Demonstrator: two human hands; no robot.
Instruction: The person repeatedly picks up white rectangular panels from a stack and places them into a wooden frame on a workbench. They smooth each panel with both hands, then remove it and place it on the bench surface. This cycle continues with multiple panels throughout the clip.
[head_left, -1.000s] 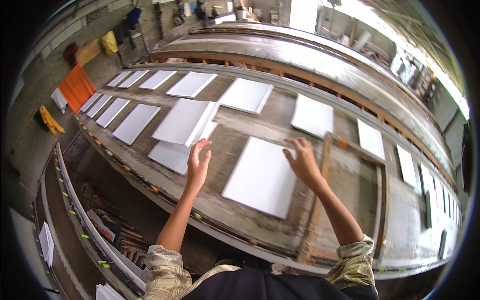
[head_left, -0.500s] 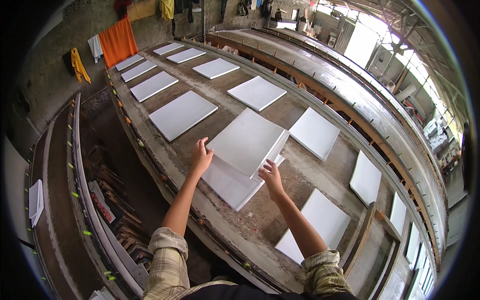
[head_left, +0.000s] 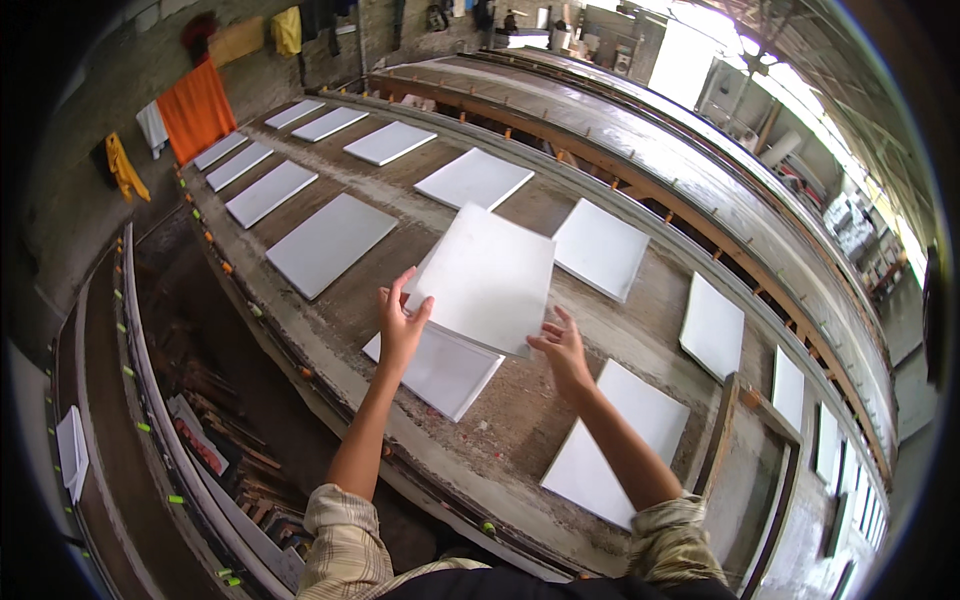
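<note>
White sheets (head_left: 490,275) tilted above a white stack (head_left: 440,375), my left hand (head_left: 400,335) pinched their lower left corner, my right hand (head_left: 564,354) curled at the lower right, its grip unclear.

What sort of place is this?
Likely a printing workshop, perhaps screen printing: long tables, flat white pieces laid in rows, and a wooden frame on the near table.

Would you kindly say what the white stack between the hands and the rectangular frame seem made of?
White stack: probably paper, smooth and matte, judging by its thin, plain sheets. Rectangular frame: likely wood, dull-finished, given its flat brownish bars.
</note>
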